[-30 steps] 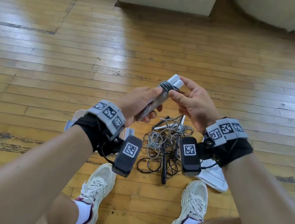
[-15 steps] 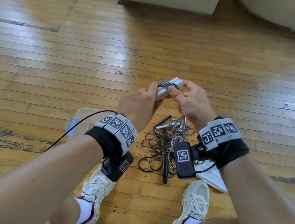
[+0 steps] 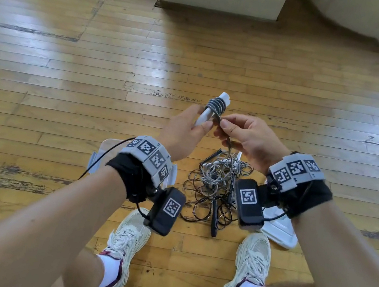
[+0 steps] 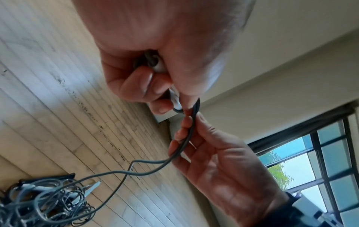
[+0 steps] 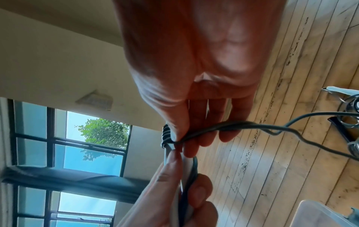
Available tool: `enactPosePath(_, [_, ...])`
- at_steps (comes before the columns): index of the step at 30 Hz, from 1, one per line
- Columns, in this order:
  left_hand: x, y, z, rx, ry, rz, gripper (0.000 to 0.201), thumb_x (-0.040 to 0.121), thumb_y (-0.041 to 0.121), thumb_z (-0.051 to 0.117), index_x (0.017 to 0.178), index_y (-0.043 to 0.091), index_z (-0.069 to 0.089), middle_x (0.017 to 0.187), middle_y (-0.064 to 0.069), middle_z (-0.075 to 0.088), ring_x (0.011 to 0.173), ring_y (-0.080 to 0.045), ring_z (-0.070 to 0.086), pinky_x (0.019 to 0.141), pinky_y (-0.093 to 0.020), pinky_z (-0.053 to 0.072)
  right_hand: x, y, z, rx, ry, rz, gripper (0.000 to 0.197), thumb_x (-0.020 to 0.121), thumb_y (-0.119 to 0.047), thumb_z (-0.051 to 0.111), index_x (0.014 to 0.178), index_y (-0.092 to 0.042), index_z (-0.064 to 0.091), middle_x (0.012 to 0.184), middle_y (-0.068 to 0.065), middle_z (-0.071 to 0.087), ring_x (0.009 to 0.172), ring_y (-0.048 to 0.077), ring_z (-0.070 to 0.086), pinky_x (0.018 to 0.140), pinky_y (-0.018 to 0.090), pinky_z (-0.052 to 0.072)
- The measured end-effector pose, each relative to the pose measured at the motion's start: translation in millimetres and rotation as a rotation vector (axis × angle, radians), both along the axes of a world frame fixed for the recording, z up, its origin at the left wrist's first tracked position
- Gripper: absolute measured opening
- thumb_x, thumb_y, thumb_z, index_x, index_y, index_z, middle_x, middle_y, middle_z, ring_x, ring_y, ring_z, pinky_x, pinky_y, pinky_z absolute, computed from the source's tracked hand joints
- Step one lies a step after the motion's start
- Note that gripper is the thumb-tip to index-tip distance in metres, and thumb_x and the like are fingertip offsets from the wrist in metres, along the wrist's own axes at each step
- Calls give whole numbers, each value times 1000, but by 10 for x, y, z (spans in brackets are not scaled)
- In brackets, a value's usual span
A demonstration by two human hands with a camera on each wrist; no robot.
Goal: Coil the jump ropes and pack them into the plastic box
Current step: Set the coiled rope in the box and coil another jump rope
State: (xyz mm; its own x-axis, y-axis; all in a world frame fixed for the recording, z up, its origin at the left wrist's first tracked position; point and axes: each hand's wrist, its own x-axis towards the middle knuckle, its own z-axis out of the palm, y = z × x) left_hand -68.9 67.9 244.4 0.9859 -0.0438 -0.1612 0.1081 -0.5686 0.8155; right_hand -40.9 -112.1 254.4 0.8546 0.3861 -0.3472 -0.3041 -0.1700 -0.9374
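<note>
Grey cord [image 3: 216, 105]: wound in tight turns round the upper end of the white handles [image 3: 207, 116], above the floor between my two hands; its free length drops to the heap below.
Left hand [image 3: 182, 133]: my grip is clamped round the white handles, thumb along them, the coiled end sticking up past my fingers.
Right hand [image 3: 247, 138]: thumb and forefinger pinch the grey cord just beside the coils; the other fingers lie loosely curled under it.
Tangle of ropes [image 3: 216, 188]: grey and dark cords heaped on the wooden floor [image 3: 66, 86] between my shoes [image 3: 126, 246], a black handle [image 3: 214, 217] lying at its near edge.
Plastic box [image 3: 95, 159]: clear, on the floor just left of the tangle, mostly hidden by my left wrist; I cannot tell what is in it.
White lid [image 3: 279, 228]: flat on the floor, right of the tangle.
Wrist views only: a window with dark bars [image 4: 326, 161] and green leaves outside; the left wrist view shows the cord [image 4: 186, 138] running through my right fingers [image 4: 184, 122].
</note>
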Motion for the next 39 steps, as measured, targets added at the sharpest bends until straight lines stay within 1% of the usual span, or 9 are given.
enactPosePath(2, [-10,-32,31,-111,81,-7,28,105,32,48,130,21,50,79,3,59,53,2,54,50,-24,43,16,-21,14,25,35,4,15,99,-13,59,107,-7,70,89,5,72,85,17,63,81,29,52])
enactPosePath(6, [-12,-31,58,-112,88,-54,24,106,30,45,126,17,50,75,2,57,40,3,44,42,-16,36,19,-28,45,50,93,33,15,99,-16,59,106,-6,68,93,7,73,87,18,67,82,31,55])
enactPosePath(10, [-25,-35,84,-92,99,-110,24,106,31,45,123,16,50,71,2,53,36,4,43,38,-12,33,32,-24,54,10,143,25,42,102,-34,53,115,3,66,101,14,75,77,16,66,69,26,51])
enactPosePath(17, [-16,4,80,-245,216,-177,22,107,29,43,117,10,49,67,-2,57,43,-15,42,43,-30,39,19,71,-20,-249,-175,-105,38,101,-40,55,100,-4,65,85,6,72,56,13,51,55,25,41])
enactPosePath(23, [-36,-26,118,-254,215,-189,27,108,25,41,129,9,45,70,-4,61,46,-14,47,44,-27,44,28,35,50,-190,-132,-110,29,104,-31,52,126,-13,45,90,5,70,59,14,56,46,22,39])
enactPosePath(26, [-48,-5,101,-239,249,-221,22,108,26,41,126,15,47,74,-3,66,53,-16,60,51,-28,52,35,-42,46,-168,-131,-16,39,101,-23,58,138,-19,45,83,3,68,62,14,58,49,23,42])
enactPosePath(32, [-41,10,120,-207,299,-224,13,107,21,42,115,18,52,80,-4,72,74,-19,72,67,-34,59,14,6,-41,-326,-250,6,38,102,-29,56,136,-14,51,80,3,73,61,20,56,54,31,45])
enactPosePath(36, [-11,21,106,-138,280,-196,13,104,14,49,109,13,60,95,-10,74,85,-25,73,80,-41,58,-26,82,-64,-497,-351,68,31,105,-34,48,130,-16,52,77,-6,69,57,11,54,54,25,42])
enactPosePath(39, [-13,13,90,-132,275,-213,15,105,16,46,102,12,60,90,-8,68,69,-20,66,64,-34,56,-47,112,-55,-522,-358,83,31,106,-34,46,131,-17,51,76,-7,67,57,9,54,56,24,42])
